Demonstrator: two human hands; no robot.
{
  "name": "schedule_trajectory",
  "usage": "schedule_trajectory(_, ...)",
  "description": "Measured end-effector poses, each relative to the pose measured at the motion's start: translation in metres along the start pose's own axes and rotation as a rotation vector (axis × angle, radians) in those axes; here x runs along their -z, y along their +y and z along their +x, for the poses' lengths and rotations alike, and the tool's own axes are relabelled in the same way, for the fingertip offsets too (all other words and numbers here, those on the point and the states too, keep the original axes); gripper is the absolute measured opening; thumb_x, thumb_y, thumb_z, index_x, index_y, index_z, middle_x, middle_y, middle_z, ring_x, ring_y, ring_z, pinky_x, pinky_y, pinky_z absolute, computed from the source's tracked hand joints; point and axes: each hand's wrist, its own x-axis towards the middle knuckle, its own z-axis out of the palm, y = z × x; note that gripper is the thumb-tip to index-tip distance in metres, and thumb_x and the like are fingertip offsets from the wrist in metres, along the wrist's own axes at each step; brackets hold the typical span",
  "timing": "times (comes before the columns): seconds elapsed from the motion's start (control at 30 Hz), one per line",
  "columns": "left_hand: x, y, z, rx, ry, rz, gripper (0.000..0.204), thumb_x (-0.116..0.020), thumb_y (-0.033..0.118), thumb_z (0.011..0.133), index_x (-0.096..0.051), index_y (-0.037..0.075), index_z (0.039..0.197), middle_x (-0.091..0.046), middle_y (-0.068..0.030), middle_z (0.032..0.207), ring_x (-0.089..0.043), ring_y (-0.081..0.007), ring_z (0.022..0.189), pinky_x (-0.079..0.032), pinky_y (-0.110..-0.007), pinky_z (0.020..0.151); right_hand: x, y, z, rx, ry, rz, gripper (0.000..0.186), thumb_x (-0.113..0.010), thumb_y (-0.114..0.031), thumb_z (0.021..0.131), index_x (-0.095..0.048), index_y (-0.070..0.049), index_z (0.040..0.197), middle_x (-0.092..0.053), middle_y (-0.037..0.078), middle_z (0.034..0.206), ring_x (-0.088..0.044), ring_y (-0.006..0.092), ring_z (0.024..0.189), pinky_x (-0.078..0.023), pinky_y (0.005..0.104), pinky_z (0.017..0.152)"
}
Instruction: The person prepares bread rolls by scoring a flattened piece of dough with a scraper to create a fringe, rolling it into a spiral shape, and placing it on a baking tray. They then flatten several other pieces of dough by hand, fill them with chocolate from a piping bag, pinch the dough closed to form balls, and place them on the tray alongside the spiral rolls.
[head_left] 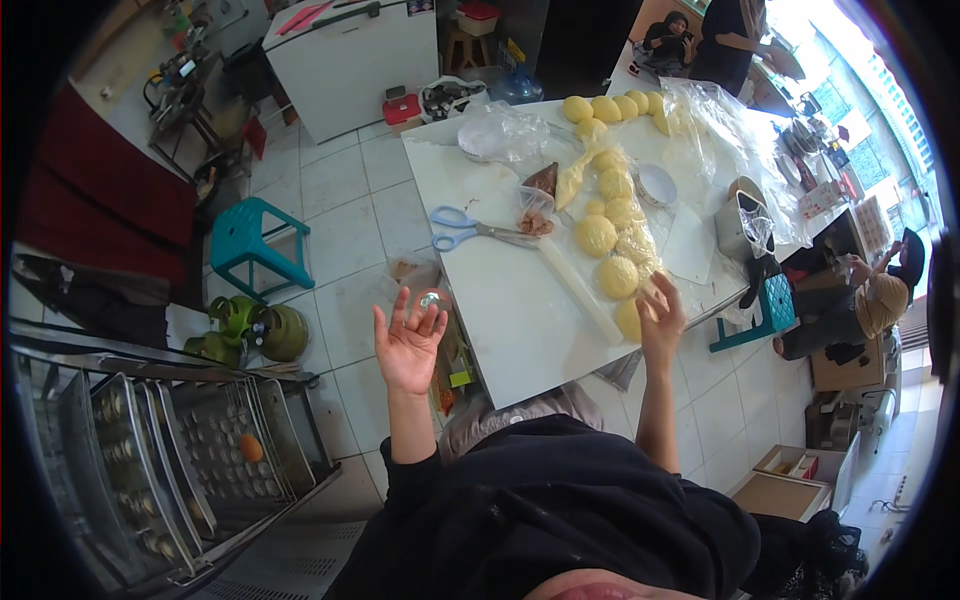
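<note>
My left hand [408,350] is raised beside the table's left edge, palm up, fingers apart and empty. My right hand [660,322] is at the near end of a row of round yellow dough balls [596,236]. Its fingers pinch the near edge of a clear plastic sheet [640,243], which lies over part of the row. The nearest dough ball [629,320] sits just left of that hand. Between my hands a long whitish bar [580,290] lies on the white table [530,340]. Blue-handled scissors [484,230] rest beyond it, beside a small bag of brown filling [535,222].
A white bowl [656,185] and a metal container [740,228] stand on the table's right side. More plastic [700,120] lies at the far end. Left are a teal stool [260,245], green gas cylinders [240,330] and a tray rack [200,450]. Other people are farther off.
</note>
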Motion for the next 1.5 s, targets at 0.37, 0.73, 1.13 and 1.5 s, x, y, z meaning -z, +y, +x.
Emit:
schedule_trajectory(0.37,-0.016,0.002,-0.007,-0.201,0.399,0.261,0.035,-0.037,0.032,0.087,-0.04,0.012,0.115,-0.054,-0.0043,0.098,-0.049,-0.0196,0.098,-0.033,-0.035,0.088,-0.038,-0.015,-0.014,-0.174,-0.252,-0.054,0.025,-0.056,-0.003,0.076,-0.048,-0.003,0.1,-0.055,0.003,0.056,-0.043,0.0039,0.039,-0.031,0.0177,0.036)
schedule_trajectory(0.73,-0.139,-0.005,0.036,-0.645,-0.507,0.831,0.013,-0.053,0.008,0.073,-0.048,0.006,0.085,-0.054,-0.0062,0.08,-0.053,-0.0206,0.079,-0.037,-0.034,0.076,-0.071,0.056,-0.058,-0.052,-0.687,0.016,0.015,-0.055,-0.009,0.078,-0.052,-0.004,0.092,-0.035,0.0,0.043,-0.032,0.0048,0.038,-0.025,0.0226,0.037)
schedule_trajectory(1.13,-0.207,-0.03,0.015,-0.917,-0.566,0.607,0.017,-0.064,0.009,0.066,-0.046,0.01,0.067,-0.054,-0.0099,0.085,-0.054,-0.0247,0.075,-0.042,-0.036,0.061,-0.071,0.05,-0.06,0.051,-0.719,-0.087,0.013,-0.053,-0.01,0.079,-0.052,-0.001,0.088,-0.039,-0.003,0.045,-0.035,0.0023,0.04,-0.026,0.0188,0.039)
schedule_trajectory(1.5,-0.194,-0.021,0.027,-0.525,-0.76,0.654,0.067,-0.072,0.005,0.056,-0.027,0.021,0.103,-0.027,-0.0133,0.11,-0.042,-0.0358,0.096,-0.046,-0.042,0.069,-0.068,0.049,-0.06,0.019,-0.698,-0.053,0.009,-0.053,-0.009,0.078,-0.054,-0.001,0.083,-0.037,-0.003,0.044,-0.032,0.0028,0.04,-0.024,0.0197,0.039)
